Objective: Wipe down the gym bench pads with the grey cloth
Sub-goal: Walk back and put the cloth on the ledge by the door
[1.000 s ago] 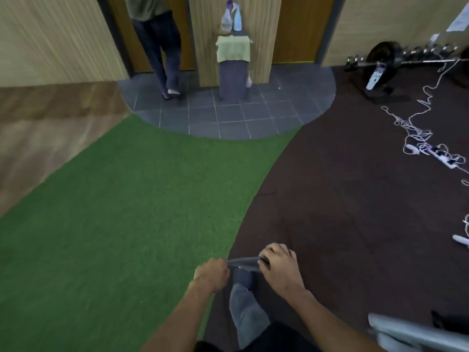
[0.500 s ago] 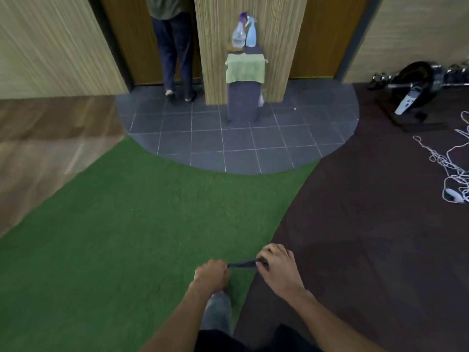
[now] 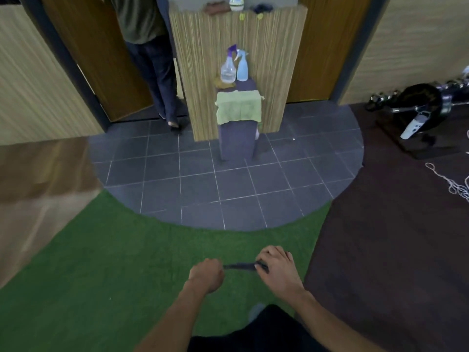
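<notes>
While both fists were closed on the cloth, it was stretched taut between them, its long axis running left to right at waist height over the turf. The left hand pinched one end and the fingers of the right hand pinched the other. No bench showed; the bottles stood straight ahead, well apart.

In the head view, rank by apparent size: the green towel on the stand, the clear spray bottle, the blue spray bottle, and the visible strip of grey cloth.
1. Green towel, clearly largest.
2. Clear spray bottle and blue spray bottle: too alike to separate.
3. Grey cloth, a thin strip stretched between the left hand and right hand; the rest is hidden.
</notes>
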The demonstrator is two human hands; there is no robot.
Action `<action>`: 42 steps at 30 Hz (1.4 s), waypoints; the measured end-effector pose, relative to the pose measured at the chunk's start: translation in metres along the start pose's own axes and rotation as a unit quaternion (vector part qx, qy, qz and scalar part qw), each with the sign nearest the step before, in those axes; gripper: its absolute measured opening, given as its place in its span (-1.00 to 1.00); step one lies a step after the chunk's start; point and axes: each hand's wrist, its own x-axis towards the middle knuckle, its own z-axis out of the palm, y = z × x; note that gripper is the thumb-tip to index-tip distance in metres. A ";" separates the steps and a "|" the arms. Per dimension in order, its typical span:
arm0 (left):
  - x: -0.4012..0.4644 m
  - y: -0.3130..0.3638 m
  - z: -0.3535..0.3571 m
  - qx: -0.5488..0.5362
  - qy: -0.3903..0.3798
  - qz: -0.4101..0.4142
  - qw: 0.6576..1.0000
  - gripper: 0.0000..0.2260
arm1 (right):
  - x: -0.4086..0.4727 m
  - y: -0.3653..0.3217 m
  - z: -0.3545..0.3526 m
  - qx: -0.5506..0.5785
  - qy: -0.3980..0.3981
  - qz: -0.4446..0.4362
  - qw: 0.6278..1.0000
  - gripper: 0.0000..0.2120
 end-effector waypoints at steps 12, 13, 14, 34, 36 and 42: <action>0.268 -0.016 -0.199 -0.048 -0.007 -0.031 0.998 -0.68 | 0.366 0.029 -0.023 0.003 -0.043 -0.029 0.999 -0.85; 0.289 -0.016 -0.219 -0.048 -0.008 -0.030 0.998 -0.68 | 0.397 0.029 -0.029 0.002 -0.042 -0.031 0.999 -0.84; 0.309 -0.017 -0.239 -0.053 -0.003 -0.034 0.998 -0.68 | 0.427 0.030 -0.035 -0.003 -0.040 -0.037 0.999 -0.84; 0.685 -0.099 -0.652 0.021 0.082 0.022 0.996 -0.54 | 0.962 -0.032 -0.082 0.042 0.005 -0.078 0.996 -0.80; 0.713 -0.106 -0.679 0.033 0.081 0.024 0.996 -0.57 | 1.000 -0.040 -0.089 0.059 0.016 -0.084 0.995 -0.78; 0.776 -0.112 -0.734 0.040 0.099 0.006 0.994 -0.76 | 1.097 -0.040 -0.099 0.102 0.038 -0.107 0.988 -0.89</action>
